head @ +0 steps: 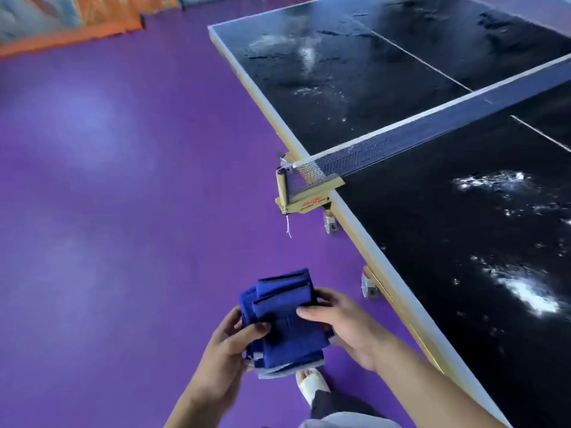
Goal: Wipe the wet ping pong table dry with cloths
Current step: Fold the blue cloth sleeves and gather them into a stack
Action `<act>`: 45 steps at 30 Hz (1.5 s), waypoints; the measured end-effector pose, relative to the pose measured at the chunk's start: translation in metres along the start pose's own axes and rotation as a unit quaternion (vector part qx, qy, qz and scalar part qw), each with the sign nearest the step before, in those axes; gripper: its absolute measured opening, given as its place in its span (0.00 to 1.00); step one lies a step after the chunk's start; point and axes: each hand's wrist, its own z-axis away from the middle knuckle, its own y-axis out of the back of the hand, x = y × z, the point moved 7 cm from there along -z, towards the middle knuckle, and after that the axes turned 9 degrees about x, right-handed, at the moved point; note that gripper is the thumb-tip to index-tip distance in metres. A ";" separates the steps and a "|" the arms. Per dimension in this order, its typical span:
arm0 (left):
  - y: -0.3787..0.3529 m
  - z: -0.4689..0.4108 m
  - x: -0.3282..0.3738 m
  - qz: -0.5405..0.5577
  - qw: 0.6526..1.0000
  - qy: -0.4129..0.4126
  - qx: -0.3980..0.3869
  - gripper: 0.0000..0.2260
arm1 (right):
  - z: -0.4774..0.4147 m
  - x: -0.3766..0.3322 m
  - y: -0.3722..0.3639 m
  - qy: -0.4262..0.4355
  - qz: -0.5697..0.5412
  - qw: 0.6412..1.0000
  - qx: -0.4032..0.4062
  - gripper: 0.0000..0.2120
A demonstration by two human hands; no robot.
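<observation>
Hands (346,325) gripping folded blue cloths (282,322), wet table (432,196)

**Indoor table-tennis room**

A black table (386,88) with white lines and a pale edge stands on a smooth purple sports floor (108,180). A net (432,131) spans it, clamped at a side post (282,188). Castors (369,287) show beneath the frame. Orange mats (77,35) line the far edge.

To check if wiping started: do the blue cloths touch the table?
Apart. The head view shows the blue cloths held over purple floor, beside the table.
</observation>
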 end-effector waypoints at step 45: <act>0.382 -0.852 0.735 0.141 0.977 0.057 0.150 0.22 | -0.877 -0.758 -0.428 0.207 0.529 0.809 0.155 0.33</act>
